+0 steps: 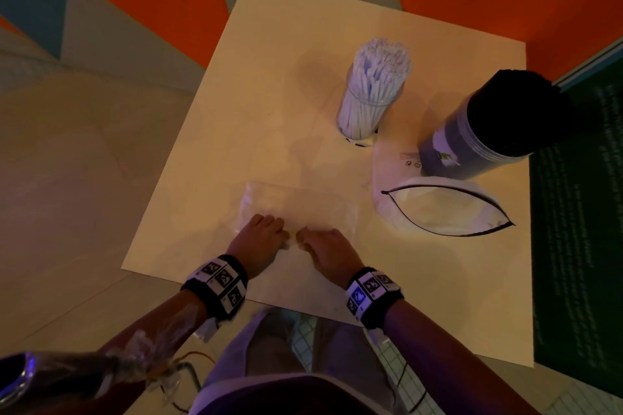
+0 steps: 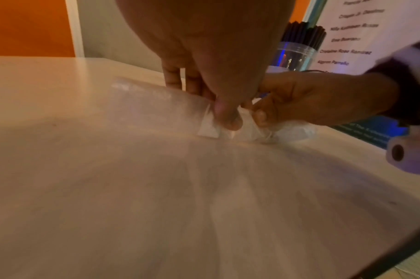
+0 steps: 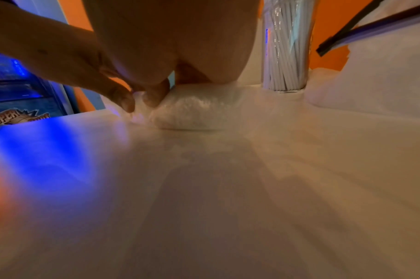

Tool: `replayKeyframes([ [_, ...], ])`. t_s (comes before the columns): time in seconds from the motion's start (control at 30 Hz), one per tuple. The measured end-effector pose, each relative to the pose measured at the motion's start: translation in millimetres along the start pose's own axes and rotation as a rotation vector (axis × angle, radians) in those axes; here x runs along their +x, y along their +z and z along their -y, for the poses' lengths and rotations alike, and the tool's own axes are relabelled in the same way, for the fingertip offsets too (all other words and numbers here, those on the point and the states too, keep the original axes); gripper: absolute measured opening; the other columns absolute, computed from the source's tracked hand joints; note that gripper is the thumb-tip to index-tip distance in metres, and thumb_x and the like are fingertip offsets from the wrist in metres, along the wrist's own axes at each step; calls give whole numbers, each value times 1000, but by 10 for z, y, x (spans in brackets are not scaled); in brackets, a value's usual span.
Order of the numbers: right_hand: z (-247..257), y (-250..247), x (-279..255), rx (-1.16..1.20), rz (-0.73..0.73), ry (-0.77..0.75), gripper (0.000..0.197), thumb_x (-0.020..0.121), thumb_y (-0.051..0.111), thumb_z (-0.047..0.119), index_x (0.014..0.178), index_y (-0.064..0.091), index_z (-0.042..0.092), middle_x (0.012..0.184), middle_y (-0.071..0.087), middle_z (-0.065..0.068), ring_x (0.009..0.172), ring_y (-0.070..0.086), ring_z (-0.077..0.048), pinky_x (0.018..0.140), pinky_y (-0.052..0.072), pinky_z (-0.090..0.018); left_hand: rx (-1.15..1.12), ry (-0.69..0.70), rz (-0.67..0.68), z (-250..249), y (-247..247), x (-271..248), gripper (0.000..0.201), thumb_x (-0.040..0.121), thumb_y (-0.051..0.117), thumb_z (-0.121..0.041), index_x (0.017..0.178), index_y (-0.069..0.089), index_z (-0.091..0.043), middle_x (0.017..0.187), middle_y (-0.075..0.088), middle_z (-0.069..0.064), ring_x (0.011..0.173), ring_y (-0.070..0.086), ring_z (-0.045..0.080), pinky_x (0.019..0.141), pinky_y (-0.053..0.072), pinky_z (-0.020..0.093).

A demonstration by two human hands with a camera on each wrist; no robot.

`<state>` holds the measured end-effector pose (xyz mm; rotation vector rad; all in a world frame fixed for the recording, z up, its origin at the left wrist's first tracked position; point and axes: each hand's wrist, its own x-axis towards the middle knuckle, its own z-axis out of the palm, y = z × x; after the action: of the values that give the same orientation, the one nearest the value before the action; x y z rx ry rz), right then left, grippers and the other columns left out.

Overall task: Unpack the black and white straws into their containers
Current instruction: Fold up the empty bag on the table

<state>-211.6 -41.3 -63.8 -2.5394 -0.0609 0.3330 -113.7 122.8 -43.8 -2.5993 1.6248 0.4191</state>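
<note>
Now left hand (image 2: 218,88), right hand (image 2: 311,98) both pinching clear plastic bag (image 1: 303,209); "SUPER" sign (image 3: 3,118) legible.

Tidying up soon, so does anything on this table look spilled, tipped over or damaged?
Nothing stands out. The jar of white straws and jar of black straws stand upright, nothing spilled. Both hands pinch a clear plastic bag lying on the table.

We see a black band (image 1: 218,286) on the left wrist and another (image 1: 372,293) on the right, each set with white squares bearing black coded marks. Clear plastic wrap (image 1: 148,344) covers the left forearm. Our trousers (image 1: 269,347) are pale grey.
</note>
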Motion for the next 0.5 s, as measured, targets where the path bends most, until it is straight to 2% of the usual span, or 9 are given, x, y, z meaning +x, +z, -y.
replayKeyframes([
  [0.03, -12, 0, -3, -24, 9, 1, 25, 92, 51, 28, 113, 59, 16, 107, 63, -4, 96, 60, -27, 86, 42, -38, -71, -23, 17, 17, 14, 10, 17, 78, 76, -26, 92, 71, -21, 85, 65, -1, 79, 62, 21, 73, 46, 29],
  [0.1, -54, -19, -10, -117, 45, 27, 43, 84, 61, 45, 119, 61, 19, 120, 54, -5, 104, 52, -25, 90, 40, -38, -155, -84, 68, 29, 82, 25, 23, 93, 57, -20, 116, 60, -17, 101, 65, 4, 96, 60, 25, 86, 41, 33],
  [0.13, -62, -39, -16, -161, 36, 23, 45, 79, 67, 43, 117, 63, 19, 120, 54, -5, 105, 52, -26, 89, 41, -39, -168, -94, 77, 27, 110, 23, 27, 95, 52, -19, 121, 56, -16, 104, 65, 5, 99, 59, 26, 88, 40, 34],
  [0.2, -63, -64, -29, -225, -30, -17, 32, 74, 73, 29, 104, 70, 18, 106, 62, -3, 98, 58, -29, 85, 41, -40, -158, -74, 89, 0, 107, 20, 30, 95, 53, -25, 124, 54, -15, 103, 64, 7, 97, 61, 29, 88, 41, 36],
  [0.27, -61, -53, -36, -257, -87, -40, 19, 76, 72, 22, 95, 71, 18, 90, 67, 1, 89, 63, -27, 85, 34, -37, -131, -25, 130, -9, 118, -2, 45, 88, 61, -42, 124, 55, -15, 106, 61, 7, 94, 60, 30, 87, 44, 37],
  [0.3, -52, -45, -44, -241, -99, -29, 17, 79, 69, 20, 96, 70, 18, 86, 68, 0, 85, 63, -26, 85, 30, -37, -98, -9, 153, -8, 112, -12, 51, 82, 66, -45, 123, 55, -16, 109, 58, 7, 92, 60, 29, 84, 46, 38],
  [0.37, -37, -5, -52, -218, -127, -30, 18, 84, 60, 17, 101, 67, 17, 80, 67, -1, 83, 61, -27, 86, 27, -37, -40, -7, 140, -13, 111, -12, 48, 81, 70, -38, 121, 56, -17, 115, 54, 8, 89, 60, 28, 80, 47, 37],
  [0.43, -23, 19, -61, -248, -136, -49, 18, 87, 57, 25, 100, 67, 20, 82, 66, 0, 85, 61, -26, 87, 28, -38, -43, -31, 155, -6, 141, 16, 34, 93, 54, -31, 124, 52, -18, 124, 48, 8, 99, 56, 28, 87, 40, 38],
  [0.5, -17, -9, -53, -323, -97, -28, 30, 80, 62, 48, 97, 69, 24, 96, 65, 2, 94, 60, -24, 89, 34, -38, -42, -43, 177, 5, 150, 36, 30, 99, 41, -29, 125, 52, -21, 123, 50, 3, 108, 52, 26, 94, 33, 36],
])
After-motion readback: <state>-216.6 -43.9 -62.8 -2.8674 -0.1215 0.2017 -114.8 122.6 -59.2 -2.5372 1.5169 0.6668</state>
